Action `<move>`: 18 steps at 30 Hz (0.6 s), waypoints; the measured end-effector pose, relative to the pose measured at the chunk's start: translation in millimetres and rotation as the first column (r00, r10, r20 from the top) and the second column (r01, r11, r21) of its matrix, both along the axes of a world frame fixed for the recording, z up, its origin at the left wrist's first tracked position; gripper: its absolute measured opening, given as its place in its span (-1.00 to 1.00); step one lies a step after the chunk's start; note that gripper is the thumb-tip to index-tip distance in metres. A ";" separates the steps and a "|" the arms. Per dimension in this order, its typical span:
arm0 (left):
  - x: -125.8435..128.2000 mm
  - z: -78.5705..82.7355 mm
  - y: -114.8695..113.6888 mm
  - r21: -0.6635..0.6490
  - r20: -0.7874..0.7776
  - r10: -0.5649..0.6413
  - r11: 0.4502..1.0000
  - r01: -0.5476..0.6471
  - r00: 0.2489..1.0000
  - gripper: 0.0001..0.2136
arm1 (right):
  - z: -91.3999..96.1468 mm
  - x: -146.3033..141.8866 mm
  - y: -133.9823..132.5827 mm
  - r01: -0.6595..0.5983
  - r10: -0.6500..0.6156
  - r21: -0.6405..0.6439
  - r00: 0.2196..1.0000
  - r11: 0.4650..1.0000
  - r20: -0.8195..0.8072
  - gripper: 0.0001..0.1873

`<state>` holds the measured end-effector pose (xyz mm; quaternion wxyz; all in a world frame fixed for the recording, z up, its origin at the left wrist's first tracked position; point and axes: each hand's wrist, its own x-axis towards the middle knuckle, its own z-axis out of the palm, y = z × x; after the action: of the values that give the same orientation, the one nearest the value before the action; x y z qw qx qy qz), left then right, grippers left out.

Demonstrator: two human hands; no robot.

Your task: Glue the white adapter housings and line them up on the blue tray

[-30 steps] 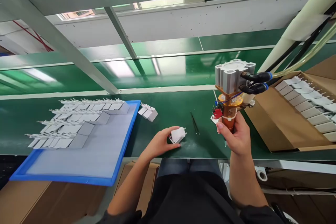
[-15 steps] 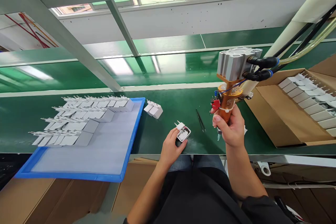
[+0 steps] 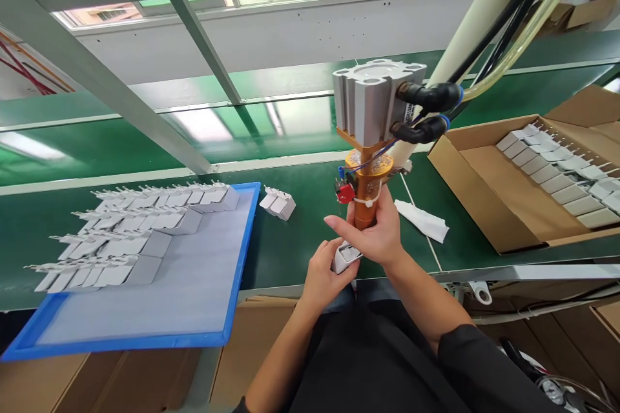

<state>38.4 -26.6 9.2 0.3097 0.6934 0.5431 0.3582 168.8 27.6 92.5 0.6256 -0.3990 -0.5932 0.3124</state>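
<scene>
My left hand [image 3: 325, 276] is closed around a small white charger housing [image 3: 345, 255] near the bench's front edge. Its open side faces up, and my right hand covers part of it. My right hand [image 3: 380, 232] wraps round the orange barrel of a pneumatic glue dispenser [image 3: 367, 206], with the thumb stretched out to the left. A silver cylinder block [image 3: 380, 100] and a red switch [image 3: 345, 192] sit on the dispenser. The dispenser stands over the housing; its tip is hidden behind my hand.
On the left, a blue-rimmed tray [image 3: 237, 258] carries rows of white chargers [image 3: 159, 245]. A couple more chargers [image 3: 278, 203] stand beside it. At the right are a white cloth or paper [image 3: 423, 221] and a cardboard box [image 3: 479, 197] with chargers. Hoses [image 3: 513, 58] run up behind the dispenser.
My right hand has brought the dispenser left and over the charger housing. The white cloth has come into view, and the tweezers are now hidden. The view has shifted slightly.
</scene>
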 end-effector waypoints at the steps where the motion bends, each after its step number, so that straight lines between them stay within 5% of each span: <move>1: -0.6 3.0 0.7 0.005 0.002 -0.003 1.000 0.003 1.000 -0.70 | 0.9 -0.8 -0.4 0.015 -0.015 0.025 1.000 1.000 0.007 -0.58; 7: -2.3 10.2 2.8 0.016 0.001 -0.027 1.000 0.027 1.000 -0.72 | 4.6 0.7 -0.6 0.073 -0.081 0.135 0.995 0.988 0.057 -0.78; 18: 0.1 6.3 1.4 -0.023 0.033 -0.026 0.999 0.026 0.999 -0.72 | 7.5 1.7 -0.9 0.030 -0.033 0.078 0.998 0.996 0.044 -0.70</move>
<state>38.4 -25.2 15.5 0.3311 0.6909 0.5330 0.3592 170.6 26.7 100.0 0.6320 -0.3906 -0.6125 0.2700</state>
